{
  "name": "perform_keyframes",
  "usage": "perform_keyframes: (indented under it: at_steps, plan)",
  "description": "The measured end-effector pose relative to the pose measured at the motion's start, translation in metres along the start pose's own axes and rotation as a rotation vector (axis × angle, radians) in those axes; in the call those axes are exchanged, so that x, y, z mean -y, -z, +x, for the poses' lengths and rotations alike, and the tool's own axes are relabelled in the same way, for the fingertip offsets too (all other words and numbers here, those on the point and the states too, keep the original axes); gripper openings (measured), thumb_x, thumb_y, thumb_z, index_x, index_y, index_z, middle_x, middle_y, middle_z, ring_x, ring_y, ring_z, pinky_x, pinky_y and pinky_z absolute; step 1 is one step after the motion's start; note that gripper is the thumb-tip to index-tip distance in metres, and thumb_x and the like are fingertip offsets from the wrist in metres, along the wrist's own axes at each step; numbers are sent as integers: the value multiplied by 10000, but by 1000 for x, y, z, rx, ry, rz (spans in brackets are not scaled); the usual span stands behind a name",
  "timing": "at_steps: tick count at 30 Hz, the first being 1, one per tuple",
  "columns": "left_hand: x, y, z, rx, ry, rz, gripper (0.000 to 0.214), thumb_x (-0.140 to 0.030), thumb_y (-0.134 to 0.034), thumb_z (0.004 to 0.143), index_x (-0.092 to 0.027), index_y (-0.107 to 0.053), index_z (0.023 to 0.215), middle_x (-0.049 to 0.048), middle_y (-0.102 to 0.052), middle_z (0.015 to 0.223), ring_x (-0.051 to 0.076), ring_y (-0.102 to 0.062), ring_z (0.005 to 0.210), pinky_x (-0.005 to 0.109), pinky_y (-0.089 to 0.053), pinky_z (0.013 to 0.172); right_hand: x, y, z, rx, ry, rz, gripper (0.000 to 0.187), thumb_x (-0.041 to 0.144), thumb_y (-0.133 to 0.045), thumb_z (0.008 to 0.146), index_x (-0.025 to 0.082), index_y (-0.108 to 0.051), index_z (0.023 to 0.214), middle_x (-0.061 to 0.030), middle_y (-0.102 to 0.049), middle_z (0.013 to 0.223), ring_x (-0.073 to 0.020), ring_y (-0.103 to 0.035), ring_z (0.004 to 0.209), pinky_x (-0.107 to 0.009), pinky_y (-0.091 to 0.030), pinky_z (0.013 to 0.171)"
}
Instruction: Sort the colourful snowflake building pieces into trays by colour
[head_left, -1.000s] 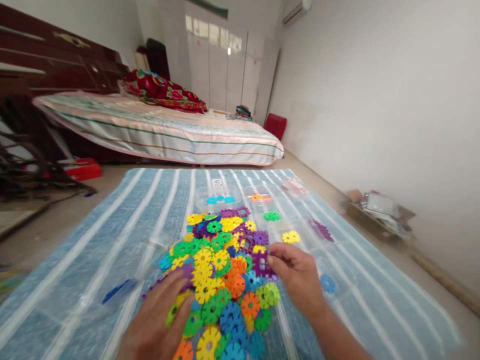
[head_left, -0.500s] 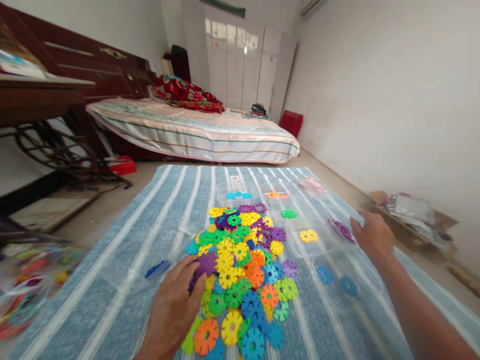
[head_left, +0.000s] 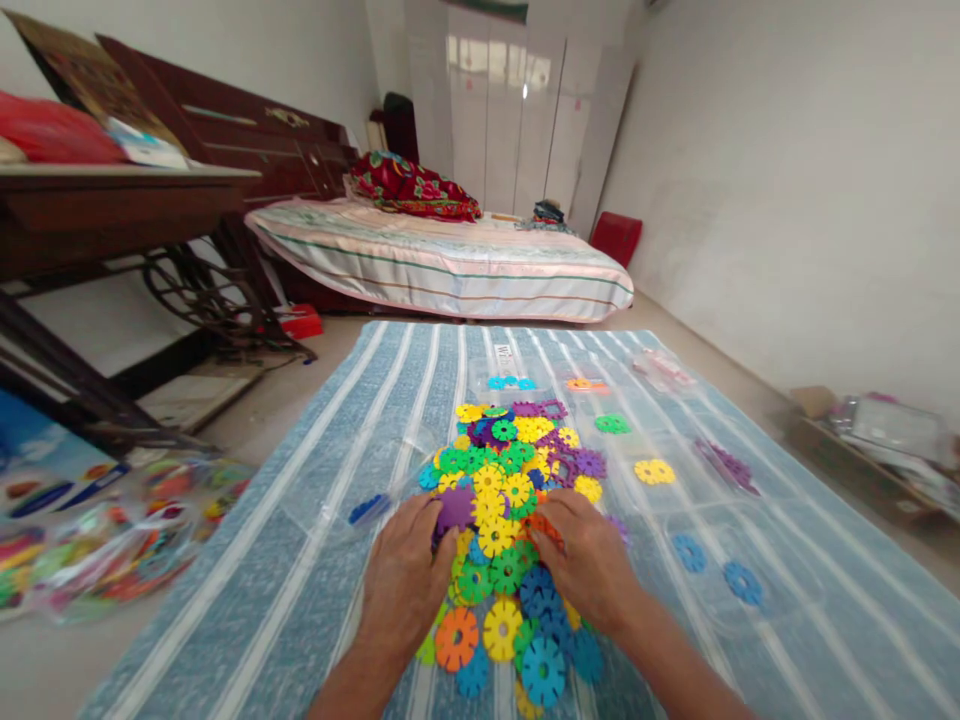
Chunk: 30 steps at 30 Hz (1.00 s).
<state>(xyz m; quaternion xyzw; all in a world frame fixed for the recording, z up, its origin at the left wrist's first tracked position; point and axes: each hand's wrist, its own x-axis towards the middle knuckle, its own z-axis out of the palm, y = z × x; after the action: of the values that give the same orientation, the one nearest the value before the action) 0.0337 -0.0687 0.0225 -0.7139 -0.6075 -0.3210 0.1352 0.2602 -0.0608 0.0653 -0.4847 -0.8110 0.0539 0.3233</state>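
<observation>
My left hand [head_left: 405, 555] rests at the left side of a heap of plastic snowflake discs [head_left: 502, 570]. Its curled fingers and thumb close around a dark purple piece, mostly hidden, beside a larger purple piece [head_left: 455, 508]. On the right side of the heap, my right hand [head_left: 589, 555] has its fingers and thumb around an orange disc [head_left: 547, 528]. Clear plastic boxes hold sorted pieces: light blue discs [head_left: 511, 383], green discs [head_left: 613, 424], yellow discs [head_left: 654, 471], purple pieces [head_left: 727, 467] and blue discs [head_left: 742, 582]. Dark blue pieces [head_left: 369, 508] lie in a box at left.
A blue striped cloth [head_left: 300, 450] covers the table. Clear bags of colourful pieces [head_left: 127, 550] lie at left, near a sewing-machine stand [head_left: 195, 290]. Beyond is a bed [head_left: 450, 260]; a cardboard box [head_left: 870, 465] stands by the right wall.
My right hand has moved left from beside the box of purple pieces to the orange discs in the heap. My left hand stays by the purple pieces. The view has shifted left.
</observation>
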Motion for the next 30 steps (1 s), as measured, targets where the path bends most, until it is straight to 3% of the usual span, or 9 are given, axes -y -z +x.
perform_keyframes:
  at_steps: [7, 14, 19, 22, 26, 28, 30]
  plan:
    - [-7, 1, -4, 2, 16, -96, 272, -285, -501, 854, -177, -563, 1096, 117, -658, 1083, 270, -615, 1018, 463, -524, 878, 20, -23, 8, -64, 58, 19, 130, 131, -529, 802, 221, -603, 858, -77, -627, 957, -232, -579, 957, -379, -503, 833]
    - [-17, 11, -2, -51, -71, -97, 332, -254, -555, 841, -163, -516, 1157, 123, -653, 1085, 274, -602, 1038, 459, -514, 880, 33, -35, 24, 11, 54, 100, 159, 116, -540, 783, 198, -612, 899, -84, -629, 940, -233, -563, 943, -393, -491, 842]
    - [-23, 18, 5, -114, -167, -145, 325, -226, -547, 850, -195, -515, 1172, 98, -654, 1102, 255, -594, 1069, 443, -494, 920, 35, -44, 34, -68, -41, 179, 380, 135, -572, 748, 207, -612, 1120, -94, -667, 1039, -258, -593, 1003, -424, -490, 869]
    - [-23, 18, 8, -163, -224, -165, 349, -245, -554, 859, -192, -504, 1200, 102, -654, 1098, 247, -611, 1042, 416, -504, 908, 36, -46, 40, -102, -156, 323, 374, 126, -584, 710, 232, -658, 1061, -62, -700, 1018, -237, -636, 956, -407, -504, 865]
    - [-22, 15, 9, -154, -244, -183, 433, -322, -560, 868, -151, -472, 1256, 133, -647, 1111, 254, -621, 1036, 396, -525, 881, 33, -30, 48, -97, -373, 691, 202, 188, -597, 686, 224, -693, 860, 4, -714, 779, -174, -660, 701, -297, -544, 649]
    - [-23, 15, 8, -135, -239, -182, 453, -345, -562, 867, -147, -465, 1263, 141, -642, 1132, 258, -620, 1049, 399, -530, 881, 21, -10, 49, -137, -451, 800, 115, 237, -608, 682, 204, -684, 761, 21, -687, 667, -153, -630, 604, -258, -515, 558]
    - [-23, 14, 5, -127, -243, -177, 407, -326, -563, 868, -156, -484, 1229, 142, -638, 1149, 257, -617, 1063, 404, -530, 891, -2, 19, 48, -257, -504, 779, 110, 283, -642, 658, 191, -679, 706, 20, -671, 627, -145, -609, 577, -257, -500, 558]
